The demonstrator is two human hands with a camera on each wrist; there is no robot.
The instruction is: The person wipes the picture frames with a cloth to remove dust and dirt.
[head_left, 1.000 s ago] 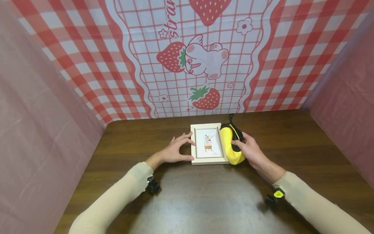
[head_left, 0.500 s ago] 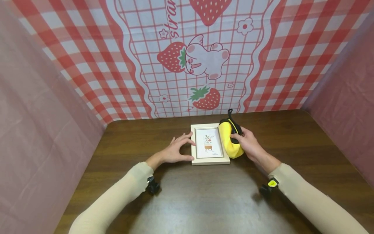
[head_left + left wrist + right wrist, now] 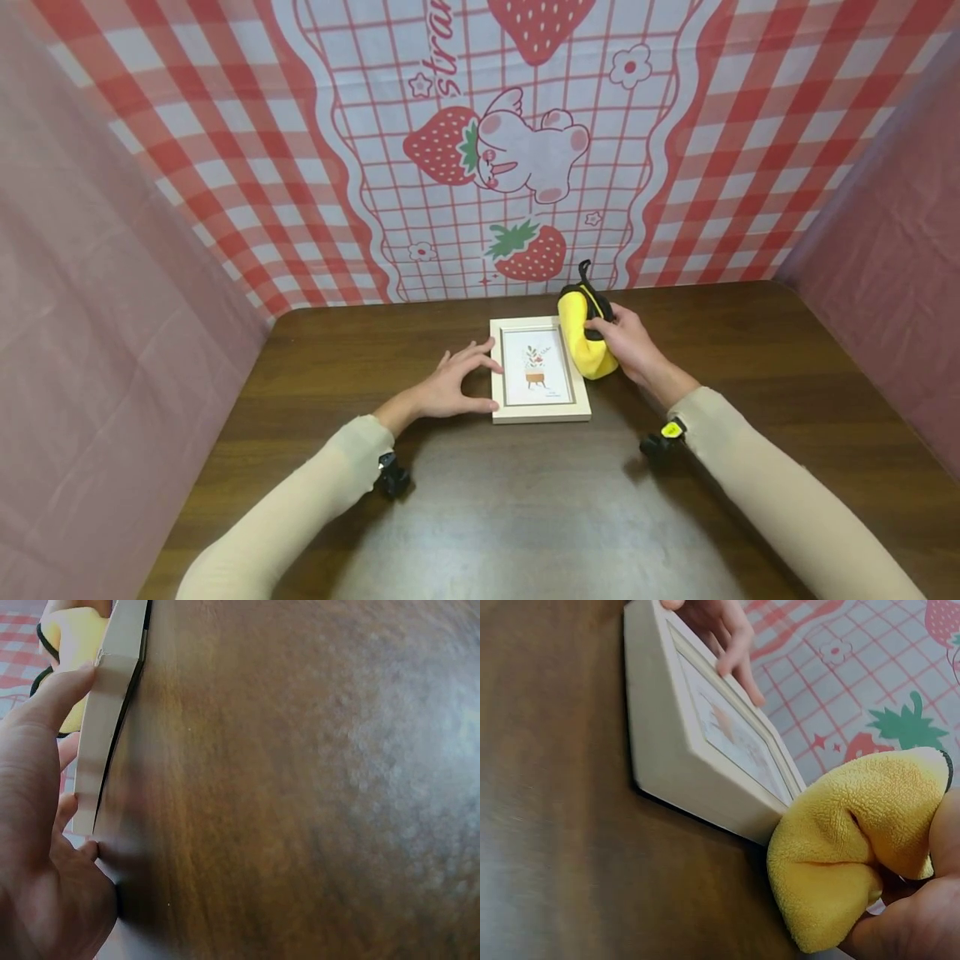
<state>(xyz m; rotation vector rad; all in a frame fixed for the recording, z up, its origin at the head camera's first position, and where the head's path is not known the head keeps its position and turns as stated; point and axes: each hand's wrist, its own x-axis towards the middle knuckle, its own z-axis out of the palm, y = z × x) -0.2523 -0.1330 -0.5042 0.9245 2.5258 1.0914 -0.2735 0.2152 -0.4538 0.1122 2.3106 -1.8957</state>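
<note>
A pale wooden picture frame (image 3: 542, 414) with a potted-plant print lies face up on the dark table. My left hand (image 3: 450, 387) is at its left side, thumb near the lower left corner and fingers spread along the edge, tips resting on the rim. My right hand (image 3: 626, 337) grips a bunched yellow cleaning cloth (image 3: 581, 346) with black trim and a black loop. The cloth lies against the upper right side of the frame. Its fuzzy pile shows in the right wrist view, where the cloth (image 3: 840, 840) overlaps the frame's corner and my right hand's fingers are partly hidden.
Behind the table (image 3: 480, 517) hangs a red-and-white checked strawberry cloth (image 3: 517, 142). Pink curtains (image 3: 105, 333) enclose both sides. A small black camera sits on each wrist, including the left wrist camera (image 3: 392, 475).
My right hand has slid the yellow cloth away from me along the frame's right side, from the lower corner towards the upper one. The left hand and the frame have stayed put.
</note>
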